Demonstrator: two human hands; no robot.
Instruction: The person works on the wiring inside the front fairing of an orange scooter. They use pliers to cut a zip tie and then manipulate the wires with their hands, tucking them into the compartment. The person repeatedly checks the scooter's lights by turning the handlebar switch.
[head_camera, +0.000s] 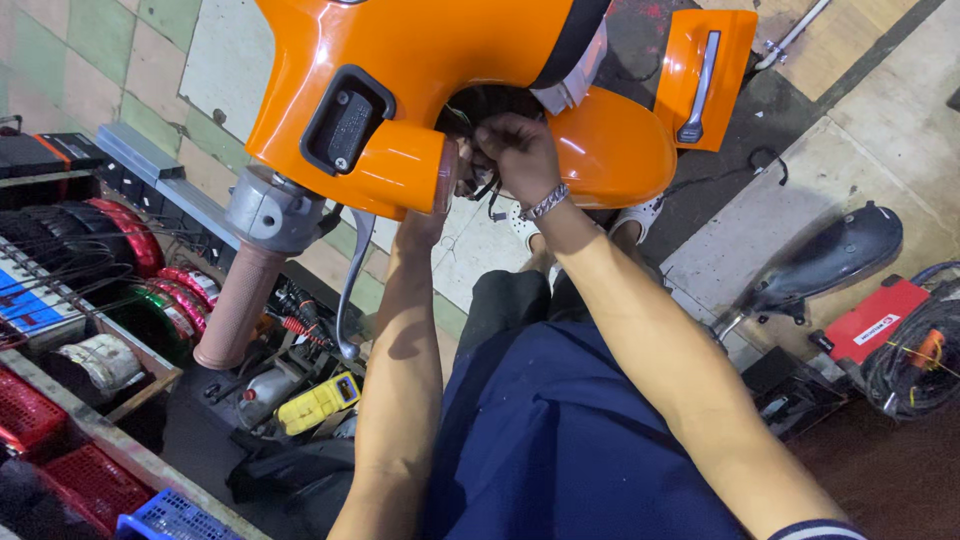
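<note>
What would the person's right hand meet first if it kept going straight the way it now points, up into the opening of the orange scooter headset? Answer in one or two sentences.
The right hand points into the dark opening of the orange headset. It would probably meet the black wires at its fingertips first, though depth inside is unclear.

Glossy orange scooter front body (420, 60), seen from above, filling the top middle of the view, with a black rectangular switch block (346, 120) on its left face and a rounded orange fender (610, 150) curving down at its right. Between body and fender, a dark round opening (490, 103) with thin black wires (487, 185) hanging out of it, partly hidden by fingers. At lower left, a grey metal collar carrying a dull pink handlebar grip (238, 305) angled down and left, a silver brake lever (352, 285) hanging just beside it.
</note>
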